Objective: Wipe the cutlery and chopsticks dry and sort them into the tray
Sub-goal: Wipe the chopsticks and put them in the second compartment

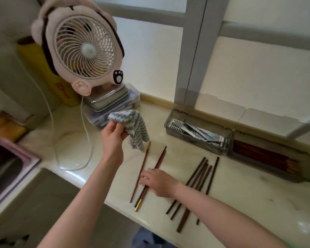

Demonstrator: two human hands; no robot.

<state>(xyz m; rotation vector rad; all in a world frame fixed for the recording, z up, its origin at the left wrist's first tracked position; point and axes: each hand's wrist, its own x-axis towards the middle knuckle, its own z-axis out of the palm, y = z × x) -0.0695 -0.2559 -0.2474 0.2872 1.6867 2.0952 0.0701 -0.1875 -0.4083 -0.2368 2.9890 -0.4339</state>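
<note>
Pale stone worktop under a frosted window, sink at far left

Tray, right of centre: cutlery in its left compartment, chopsticks in its right. Loose chopsticks lie lower centre near the front edge. Left hand pinches a striped cloth, grip closed; right hand rests flat, fingers spread, on a chopstick pair. Fan upper left

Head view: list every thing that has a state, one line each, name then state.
Left hand: raised, pinching the cloth.
Cloth: hanging off the counter.
Right hand: resting on the gold-tipped chopsticks.
Gold-tipped chopsticks: flat on the counter.
Dark chopsticks: loose, unsorted.
Tray: open, cutlery inside.
Red chopsticks: lying in the right compartment.
Fan: blades' motion indiscernible.
</note>
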